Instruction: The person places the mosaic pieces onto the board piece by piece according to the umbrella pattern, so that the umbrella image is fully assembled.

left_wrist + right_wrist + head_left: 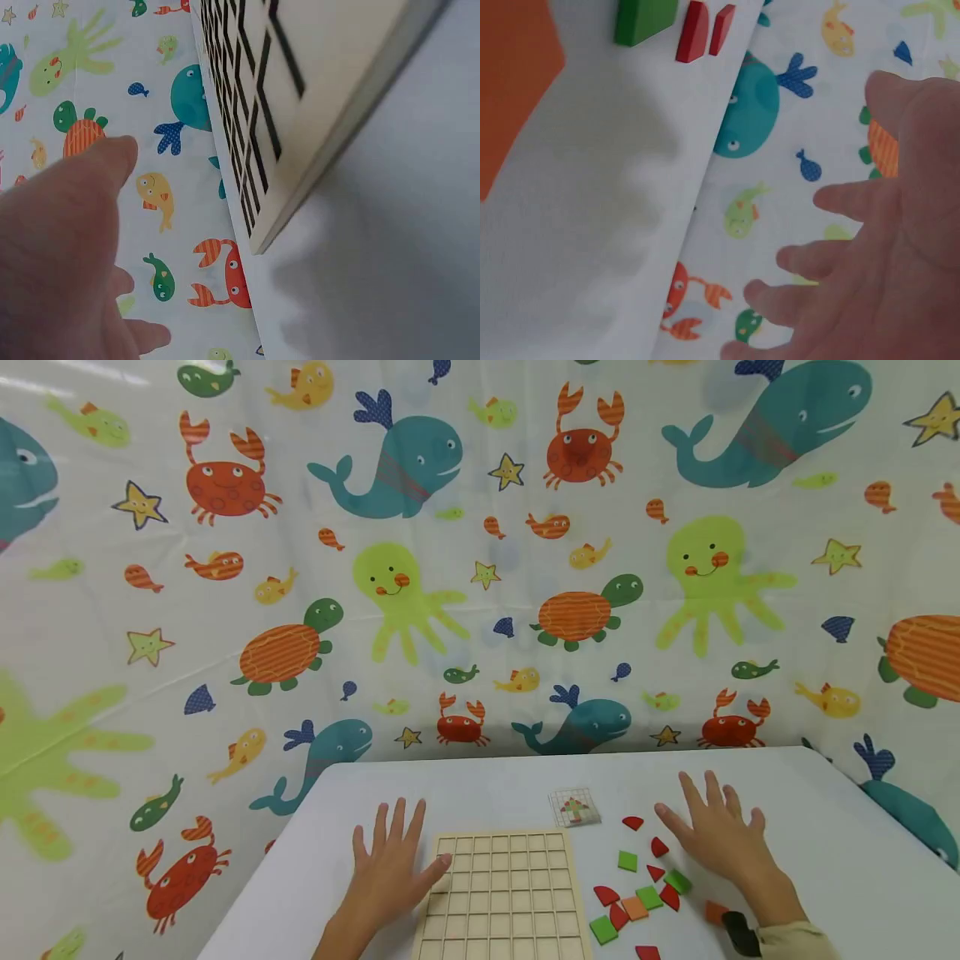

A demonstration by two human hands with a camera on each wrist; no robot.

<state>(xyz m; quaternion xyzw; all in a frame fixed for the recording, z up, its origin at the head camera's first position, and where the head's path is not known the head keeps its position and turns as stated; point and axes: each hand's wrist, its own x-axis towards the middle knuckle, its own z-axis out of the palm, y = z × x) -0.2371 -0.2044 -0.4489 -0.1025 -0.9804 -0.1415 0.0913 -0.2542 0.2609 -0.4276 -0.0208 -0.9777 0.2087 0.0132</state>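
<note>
Sea-creature cloth: hangs from the left edge of the room view to the right, white and lightly creased, printed with crabs, whales, turtles, octopuses, starfish and small fish; pale glare streaks its upper left corner.
White desk: smooth and plain, its far edge running along the cloth; soft shadows fall on it in both wrist views.
Left hand: palm down, fingers straight and spread apart; in the head view the thumb overlaps the board's left rim, while the left wrist view shows the hand apart from it.
Wooden grid board: pale, divided into small squares, on the desk between the hands, nearer the left.
Pattern card: just beyond the board's far right corner, showing a grid with a red and green figure.
Loose pieces: scattered right of the board; red wedges with curved edges, green squares and orange squares, some seemingly touching.
Right hand: above the desk beyond the pieces, fingers spread apart.
Beige sleeve: at the right wrist, beside a dark item only partly visible.
</note>
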